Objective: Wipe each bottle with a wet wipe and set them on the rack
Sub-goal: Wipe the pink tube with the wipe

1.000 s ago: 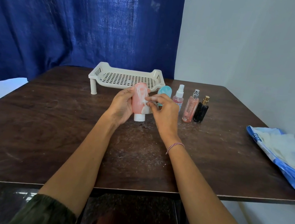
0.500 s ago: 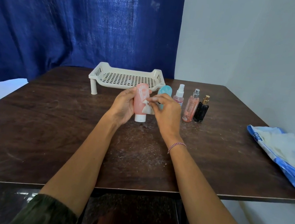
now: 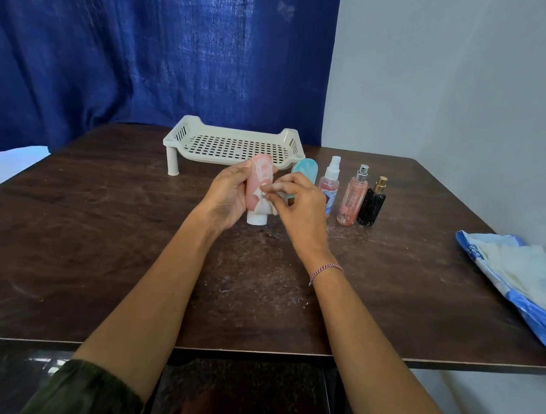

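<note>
Pink bottle clamped in left grip, right grip pinching wipe, at dusty table before curtain.

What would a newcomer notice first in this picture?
At the centre, the left hand grips a pink tube while the right hand pinches a wipe against it. Just behind them stands a white rack with nothing on it, and a deep blue curtain fills the back left.

The rack stands behind the tube, spray bottles to its right.
</note>
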A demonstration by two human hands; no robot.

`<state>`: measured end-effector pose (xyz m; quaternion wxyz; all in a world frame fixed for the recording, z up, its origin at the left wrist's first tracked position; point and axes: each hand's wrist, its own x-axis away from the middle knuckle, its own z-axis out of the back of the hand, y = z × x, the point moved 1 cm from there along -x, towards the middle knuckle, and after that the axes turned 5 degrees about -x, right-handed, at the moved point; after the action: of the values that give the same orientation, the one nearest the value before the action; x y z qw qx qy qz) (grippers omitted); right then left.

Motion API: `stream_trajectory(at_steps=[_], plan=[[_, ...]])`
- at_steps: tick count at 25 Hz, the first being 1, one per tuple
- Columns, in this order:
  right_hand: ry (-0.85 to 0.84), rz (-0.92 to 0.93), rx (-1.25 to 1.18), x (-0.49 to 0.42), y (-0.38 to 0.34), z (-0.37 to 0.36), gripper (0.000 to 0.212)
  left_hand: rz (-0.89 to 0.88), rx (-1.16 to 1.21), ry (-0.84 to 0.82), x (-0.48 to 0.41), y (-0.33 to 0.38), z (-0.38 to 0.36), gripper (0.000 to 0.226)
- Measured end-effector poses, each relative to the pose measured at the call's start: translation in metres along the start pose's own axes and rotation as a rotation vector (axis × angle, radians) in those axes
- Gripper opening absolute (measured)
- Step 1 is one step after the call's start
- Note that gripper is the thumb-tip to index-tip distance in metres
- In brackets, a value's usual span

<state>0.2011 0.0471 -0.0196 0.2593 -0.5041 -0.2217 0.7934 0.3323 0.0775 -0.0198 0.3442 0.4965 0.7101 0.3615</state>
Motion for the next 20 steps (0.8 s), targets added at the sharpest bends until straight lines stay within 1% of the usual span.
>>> stream_trajectory(at_steps=[4, 8, 10, 14, 17, 20], plan=[[0.077, -0.015, 0.03, 0.0, -0.001, 0.003, 0.021, 0.034, -0.033, -0.06, 0.003, -0.001, -0.004, 0.04], [0.007, 0.055, 0.051, 0.003, -0.006, -0.002, 0.022, 0.017, -0.051, -0.084, 0.004, 0.003, -0.005, 0.041], [0.006, 0.057, 0.049, 0.003, -0.007, -0.002, 0.021, 0.035, -0.061, -0.094, 0.004, 0.004, -0.004, 0.04], [0.12, 0.014, 0.011, 0.0, -0.004, 0.004, 0.02, 0.068, -0.07, -0.17, 0.007, 0.002, -0.005, 0.035], [0.212, -0.054, -0.023, -0.003, 0.0, 0.009, 0.02, 0.079, -0.086, -0.222, 0.008, 0.002, -0.007, 0.032], [0.212, -0.015, -0.006, -0.002, -0.003, 0.008, 0.019, 0.072, -0.087, -0.227, 0.007, 0.002, -0.006, 0.033]])
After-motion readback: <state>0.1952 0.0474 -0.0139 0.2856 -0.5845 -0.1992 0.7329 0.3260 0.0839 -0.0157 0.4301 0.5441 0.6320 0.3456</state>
